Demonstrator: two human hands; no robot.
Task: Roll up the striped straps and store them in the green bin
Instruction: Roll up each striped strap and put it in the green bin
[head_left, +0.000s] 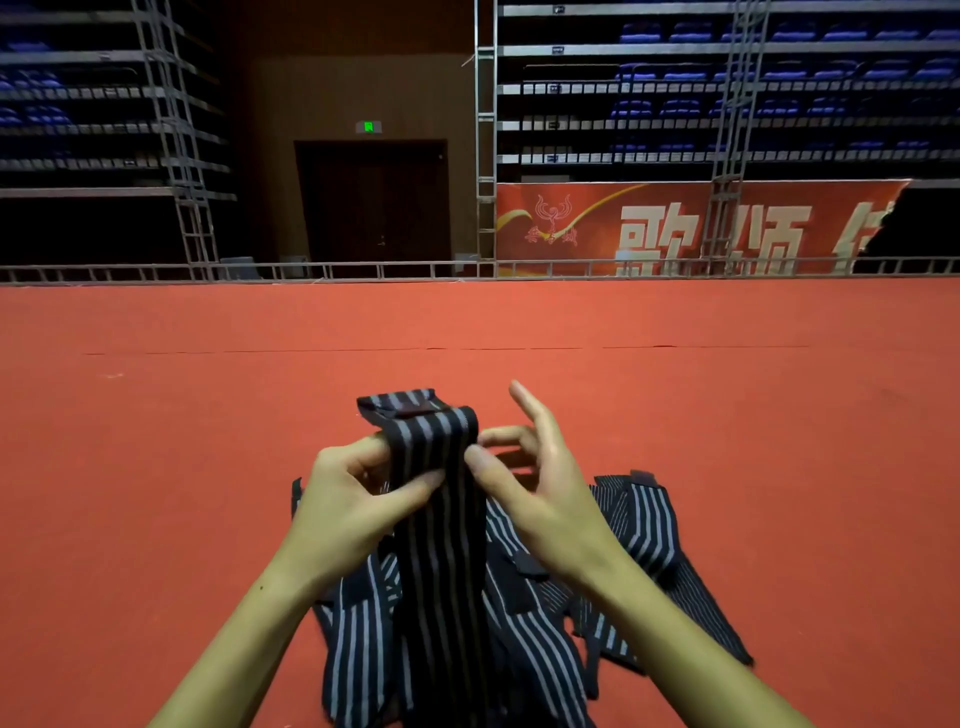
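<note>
A black strap with grey-white stripes (434, 452) is held up in front of me, its top end folded over with a dark patch facing up. My left hand (348, 499) pinches its left edge between thumb and fingers. My right hand (535, 467) touches the right edge with thumb and forefinger, the other fingers spread. The rest of the strap hangs down into a loose heap of several striped straps (639, 525) lying on the red carpet between my forearms. No green bin is in view.
Red carpet floor (208, 415) stretches ahead, with a seam line across it. A low metal truss (363, 270) borders its far edge. Beyond stand truss towers, a red banner (675, 228), a dark doorway and tiers of blue seats.
</note>
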